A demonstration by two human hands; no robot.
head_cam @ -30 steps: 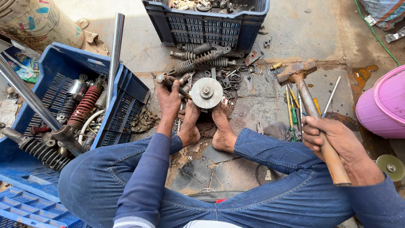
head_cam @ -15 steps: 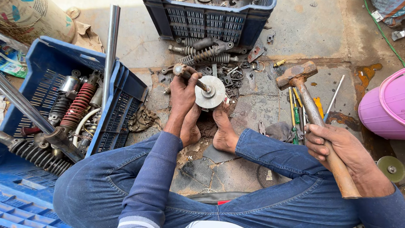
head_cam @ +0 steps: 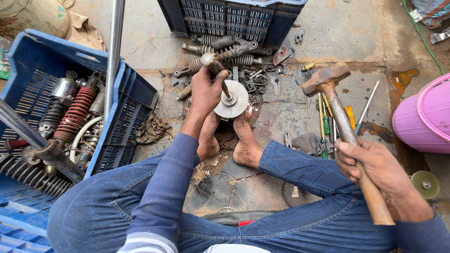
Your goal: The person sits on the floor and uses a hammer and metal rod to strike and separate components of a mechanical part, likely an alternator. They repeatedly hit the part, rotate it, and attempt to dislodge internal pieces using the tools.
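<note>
I sit on the ground with my bare feet [head_cam: 246,145] together. A round metal disc with a short rod through its centre [head_cam: 232,99] stands between my toes. My left hand [head_cam: 207,89] grips the top of that rod and tilts it. My right hand [head_cam: 375,171] is closed on the wooden handle of a rusty hammer [head_cam: 328,82], whose head rests out to the right of the disc, above several screwdrivers [head_cam: 326,119].
A blue crate [head_cam: 131,100] at my left holds red and black shock absorbers. A dark crate [head_cam: 234,18] stands ahead, with springs and small metal parts [head_cam: 225,51] scattered before it. A pink bucket [head_cam: 424,117] is at the right, a small green-grey disc [head_cam: 425,183] below it.
My left hand has moved from the ground beside the disc onto the rod and now grips and tilts it. The hammer has hardly shifted.
</note>
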